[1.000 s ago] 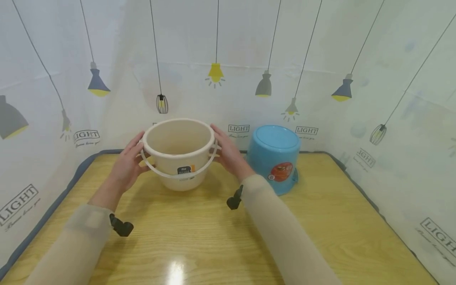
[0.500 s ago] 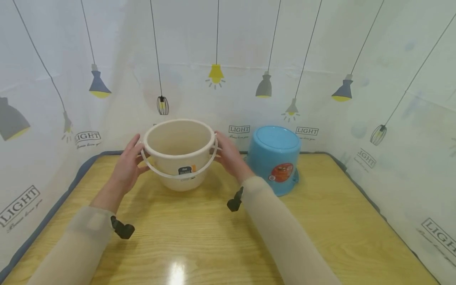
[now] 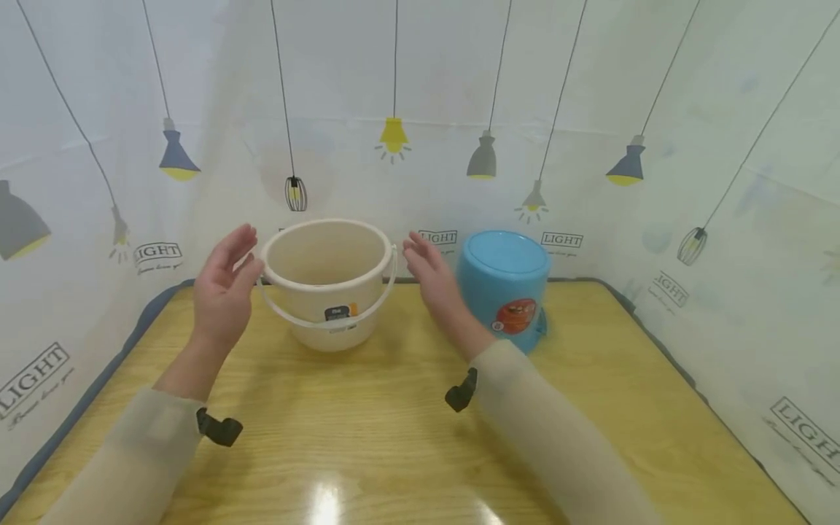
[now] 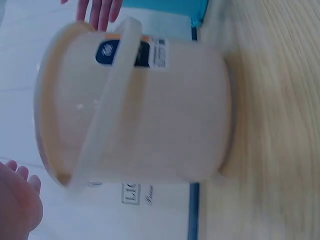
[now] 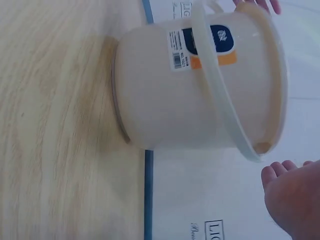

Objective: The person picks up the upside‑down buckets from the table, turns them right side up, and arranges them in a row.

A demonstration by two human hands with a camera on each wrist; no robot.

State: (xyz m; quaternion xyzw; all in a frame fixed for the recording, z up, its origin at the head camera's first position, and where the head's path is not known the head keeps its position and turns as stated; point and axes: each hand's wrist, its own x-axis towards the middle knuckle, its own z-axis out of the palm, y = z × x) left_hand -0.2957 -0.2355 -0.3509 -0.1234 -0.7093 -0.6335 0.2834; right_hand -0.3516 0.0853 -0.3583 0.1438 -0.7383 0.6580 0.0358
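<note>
A cream bucket [image 3: 331, 306] stands upright at the back left of the table, its mouth facing up and its white handle [image 3: 308, 323] hanging down across the front. My left hand [image 3: 223, 292] is just left of its rim, fingers loosely bent and holding nothing. To the right of the rim, my right hand [image 3: 436, 281] is apart from the bucket, fingers extended. Both wrist views show the bucket's label, with a gap between the rim and the nearer hand: the left hand [image 4: 19, 202] in one, the right hand [image 5: 295, 197] in the other.
A blue bucket [image 3: 505, 292] with a red sticker rests upside down at the back right, close behind my right hand. The wooden table [image 3: 367, 437] ends at a dark blue edge [image 3: 131, 339], with a white curtain [image 3: 367, 87] printed with lamps behind it.
Both hands have let go of the cream bucket's sides and moved outward, the left to the left, the right to the right. The buckets have stayed in place.
</note>
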